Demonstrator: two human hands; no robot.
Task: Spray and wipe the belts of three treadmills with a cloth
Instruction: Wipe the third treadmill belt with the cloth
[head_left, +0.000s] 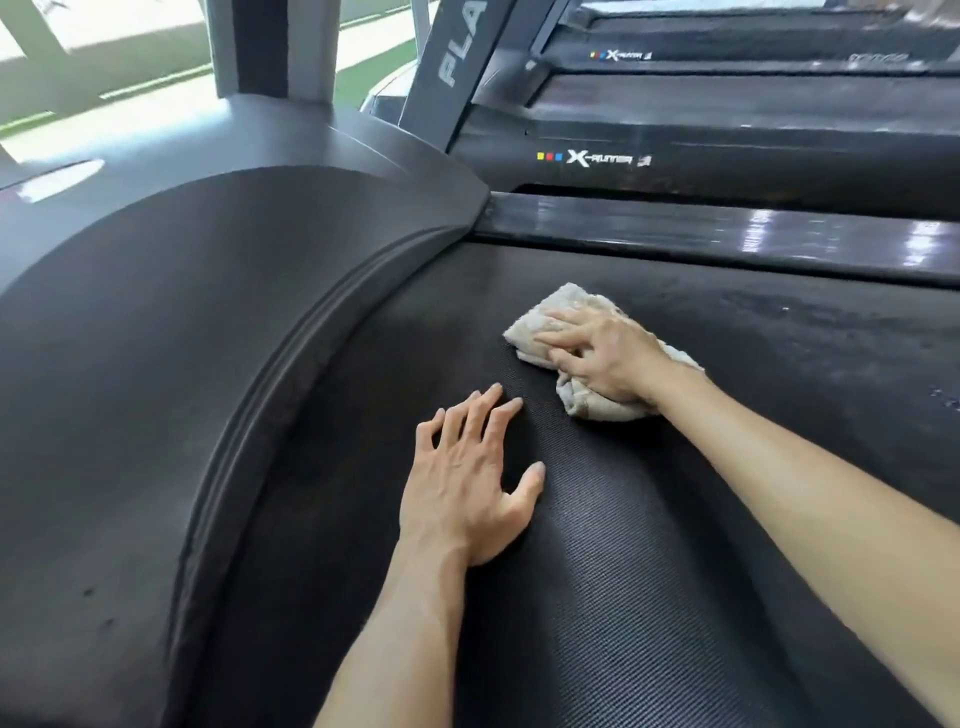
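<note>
A black textured treadmill belt (597, 571) fills the lower middle of the head view. A crumpled beige cloth (561, 312) lies on the belt near its front end. My right hand (602, 358) lies on top of the cloth and presses it onto the belt, fingers spread and slightly bent. My left hand (467, 478) rests flat on the belt just left of the cloth, fingers straight and spread, holding nothing. No spray bottle is in view.
The curved grey motor cover (182, 364) rises left of the belt. A glossy black side rail (727, 234) borders the belt on the far side. Beyond it stand two more treadmills (727, 130) marked X-Runner, and a grey upright post (270, 47).
</note>
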